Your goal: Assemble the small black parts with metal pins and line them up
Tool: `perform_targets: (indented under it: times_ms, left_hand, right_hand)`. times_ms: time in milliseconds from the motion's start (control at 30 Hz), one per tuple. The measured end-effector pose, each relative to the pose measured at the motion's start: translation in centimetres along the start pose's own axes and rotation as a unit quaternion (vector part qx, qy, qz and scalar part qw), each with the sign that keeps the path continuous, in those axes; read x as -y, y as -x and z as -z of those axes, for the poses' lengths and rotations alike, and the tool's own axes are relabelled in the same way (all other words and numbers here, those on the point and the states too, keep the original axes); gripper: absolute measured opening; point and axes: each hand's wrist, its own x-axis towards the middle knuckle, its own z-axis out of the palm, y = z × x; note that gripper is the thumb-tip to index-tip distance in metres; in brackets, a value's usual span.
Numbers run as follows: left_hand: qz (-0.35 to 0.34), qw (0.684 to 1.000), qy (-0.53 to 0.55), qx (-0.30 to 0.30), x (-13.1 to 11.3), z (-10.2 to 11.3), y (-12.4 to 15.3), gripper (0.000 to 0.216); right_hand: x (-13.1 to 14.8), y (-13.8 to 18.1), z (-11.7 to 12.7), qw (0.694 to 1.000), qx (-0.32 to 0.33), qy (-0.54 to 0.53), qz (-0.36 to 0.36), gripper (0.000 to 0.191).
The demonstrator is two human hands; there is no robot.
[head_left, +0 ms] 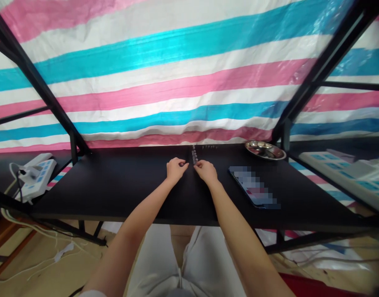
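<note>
A row of small, shiny, bead-like pieces [194,155] runs away from me across the black table, towards its far edge. My right hand [207,171] is at the near end of this row, thumb and fingers pinched together and touching it. What lies between those fingertips is too small to name. Just left of the row, my left hand [176,170] hovers close to the tabletop with thumb and forefinger brought together. Whether they hold a tiny piece is not visible. Several more tiny pieces [209,147] stand along the back edge, right of the row.
A round metal dish [265,150] sits at the table's back right. Nearer me lies a phone [253,187] with its screen blurred out. Power strips [37,177] rest on the left side table. Black frame bars [45,88] and a striped plastic sheet [183,78] enclose the table [121,185].
</note>
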Motion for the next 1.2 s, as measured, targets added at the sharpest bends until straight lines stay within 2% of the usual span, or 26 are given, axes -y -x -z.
perform_targets:
  times_ms: [200, 333, 500, 633, 800, 1000, 1200]
  left_hand:
    - [0.049, 0.998, -0.045, 0.020, -0.3, -0.7, -0.1, 0.017]
    - [0.053, 0.994, -0.082, 0.039, -0.4, -0.8, -0.1, 0.017]
    - [0.064, 0.983, -0.145, 0.089, -0.3, -0.7, 0.3, 0.018]
    - [0.050, 0.982, -0.157, 0.089, 0.1, -0.1, 1.0, 0.028]
    - [0.003, 0.985, -0.154, 0.071, 0.3, 0.6, 1.6, 0.042]
    - [-0.107, 0.978, -0.175, 0.043, -0.5, 0.9, 1.8, 0.035]
    - [-0.143, 0.967, -0.202, 0.062, -0.8, 0.9, 2.0, 0.037]
  right_hand:
    - [-0.5, -0.1, -0.3, 0.999, 0.023, 0.024, 0.001, 0.025]
    - [-0.7, -0.3, -0.4, 0.999, 0.034, 0.027, 0.003, 0.032]
    - [-0.7, -0.3, -0.4, 0.999, 0.038, 0.026, 0.000, 0.031]
    - [-0.7, -0.3, -0.4, 0.999, 0.039, 0.025, -0.004, 0.031]
    - [-0.7, -0.2, -0.4, 0.999, 0.037, 0.023, -0.004, 0.030]
    - [-0.5, -0.1, -0.3, 0.999, 0.039, 0.026, -0.006, 0.029]
    - [-0.7, -0.2, -0.5, 0.999, 0.038, 0.033, 0.000, 0.029]
